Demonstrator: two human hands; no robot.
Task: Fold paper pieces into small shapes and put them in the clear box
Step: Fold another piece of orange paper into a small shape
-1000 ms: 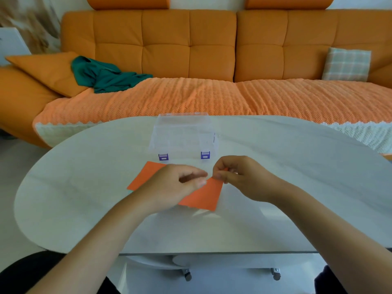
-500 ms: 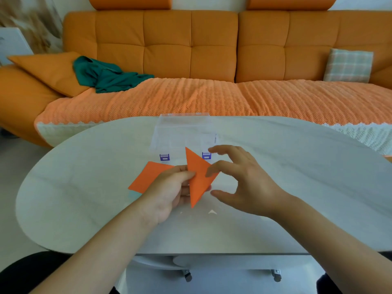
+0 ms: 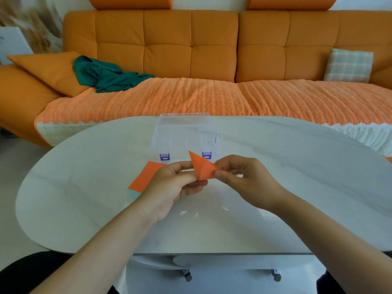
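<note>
1. Since half a second ago, the right hand has been closed: the orange paper triangle is now pinched at its right corner.
2. Its left side is pinched by the left hand, fingers curled.
3. Another fold is likely being started.
4. The triangle is held above the table, just before the clear box at the far edge.
5. Thin, sharp-cornered paper and smooth see-through plastic with purple clasps are seen; a flat orange sheet lies beneath.

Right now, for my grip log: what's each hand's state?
Left hand: holds the folded orange paper.
Right hand: pinches the same paper's right corner.
</note>
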